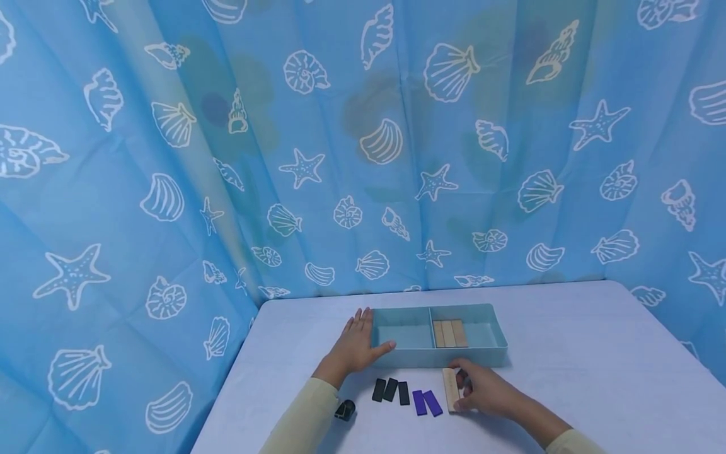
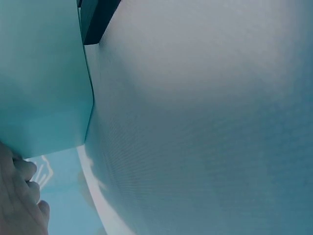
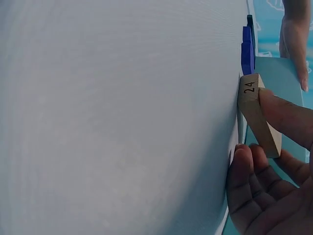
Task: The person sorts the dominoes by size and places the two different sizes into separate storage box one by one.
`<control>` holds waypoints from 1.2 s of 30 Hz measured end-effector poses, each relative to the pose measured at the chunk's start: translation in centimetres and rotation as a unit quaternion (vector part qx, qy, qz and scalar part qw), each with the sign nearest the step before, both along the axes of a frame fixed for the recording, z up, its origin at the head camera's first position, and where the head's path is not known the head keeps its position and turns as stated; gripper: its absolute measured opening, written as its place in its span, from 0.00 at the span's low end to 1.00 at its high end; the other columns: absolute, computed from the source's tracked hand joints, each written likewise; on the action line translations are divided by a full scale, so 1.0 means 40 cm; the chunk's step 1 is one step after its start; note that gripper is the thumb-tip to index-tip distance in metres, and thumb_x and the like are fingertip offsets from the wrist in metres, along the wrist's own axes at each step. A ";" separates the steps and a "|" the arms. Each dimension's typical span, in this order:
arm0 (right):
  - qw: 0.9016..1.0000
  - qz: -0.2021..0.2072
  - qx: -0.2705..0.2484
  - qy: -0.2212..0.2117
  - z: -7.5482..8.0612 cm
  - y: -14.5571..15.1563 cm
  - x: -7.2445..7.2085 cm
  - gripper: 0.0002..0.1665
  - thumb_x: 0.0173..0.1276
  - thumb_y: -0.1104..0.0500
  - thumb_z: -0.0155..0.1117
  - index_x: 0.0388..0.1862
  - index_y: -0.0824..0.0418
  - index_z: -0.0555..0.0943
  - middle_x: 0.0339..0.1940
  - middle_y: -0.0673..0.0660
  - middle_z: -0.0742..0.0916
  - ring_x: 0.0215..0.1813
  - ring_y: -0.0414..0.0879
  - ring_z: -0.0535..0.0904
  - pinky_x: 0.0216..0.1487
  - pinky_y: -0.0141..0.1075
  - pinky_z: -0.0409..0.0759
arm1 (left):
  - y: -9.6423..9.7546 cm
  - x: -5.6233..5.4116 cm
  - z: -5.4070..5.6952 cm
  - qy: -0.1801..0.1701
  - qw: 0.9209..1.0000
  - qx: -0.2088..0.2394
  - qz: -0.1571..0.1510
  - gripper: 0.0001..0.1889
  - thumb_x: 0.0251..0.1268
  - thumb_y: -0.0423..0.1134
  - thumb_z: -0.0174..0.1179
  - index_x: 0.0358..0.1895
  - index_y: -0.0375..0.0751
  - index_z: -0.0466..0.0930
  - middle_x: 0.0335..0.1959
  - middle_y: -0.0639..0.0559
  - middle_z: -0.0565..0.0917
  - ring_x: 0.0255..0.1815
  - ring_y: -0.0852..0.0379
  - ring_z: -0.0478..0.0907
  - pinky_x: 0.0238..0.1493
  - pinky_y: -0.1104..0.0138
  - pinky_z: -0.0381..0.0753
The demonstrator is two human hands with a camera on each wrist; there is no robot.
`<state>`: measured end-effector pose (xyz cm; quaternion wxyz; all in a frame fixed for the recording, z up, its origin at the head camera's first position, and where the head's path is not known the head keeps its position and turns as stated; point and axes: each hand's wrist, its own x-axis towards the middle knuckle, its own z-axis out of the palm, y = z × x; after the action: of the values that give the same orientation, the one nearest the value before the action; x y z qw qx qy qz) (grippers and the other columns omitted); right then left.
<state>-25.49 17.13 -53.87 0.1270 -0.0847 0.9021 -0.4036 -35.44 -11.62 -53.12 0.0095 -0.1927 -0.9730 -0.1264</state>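
My right hand (image 1: pixel 482 389) pinches a pale wooden block (image 1: pixel 451 391) between thumb and fingertips, just in front of the tray. In the right wrist view the block (image 3: pixel 251 93) shows a printed 24 on its end. My left hand (image 1: pixel 358 343) rests against the left end of the blue-green tray (image 1: pixel 420 359), fingers straight and thumb over the front rim. Several wooden blocks (image 1: pixel 449 334) lie side by side in the tray's right compartment, while the left compartment (image 1: pixel 401 331) holds nothing.
In front of the tray lie black blocks (image 1: pixel 404 393) and two purple blocks (image 1: pixel 433 403) on the white tablecloth (image 1: pixel 567 353). A small black object (image 1: pixel 345 410) is beside my left sleeve. A blue shell-print curtain (image 1: pixel 363 189) hangs behind the table.
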 end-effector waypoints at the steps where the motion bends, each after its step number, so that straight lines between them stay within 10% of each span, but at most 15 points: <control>1: 1.000 0.001 -0.004 0.000 -0.001 0.000 0.001 0.43 0.43 0.63 0.81 0.61 0.62 0.73 0.36 0.51 0.78 0.34 0.45 0.74 0.33 0.37 0.77 | 0.000 -0.001 -0.001 0.000 1.000 0.001 0.000 0.53 0.63 0.74 0.44 0.77 0.35 0.44 0.78 0.44 0.48 0.78 0.48 0.38 0.75 0.53 0.41; 36: 0.998 -0.007 -0.058 -0.006 -0.017 -0.007 0.004 0.48 0.42 0.70 0.80 0.66 0.59 0.74 0.43 0.54 0.80 0.35 0.45 0.78 0.32 0.37 0.81 | 0.000 -0.002 -0.013 0.001 1.000 0.020 0.011 0.53 0.62 0.74 0.45 0.78 0.36 0.43 0.78 0.45 0.48 0.78 0.48 0.38 0.74 0.53 0.41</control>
<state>-25.32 16.83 -54.55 0.1246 -0.0835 0.8768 -0.4569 -35.54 -11.61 -53.63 0.0152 -0.1823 -0.9722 -0.1459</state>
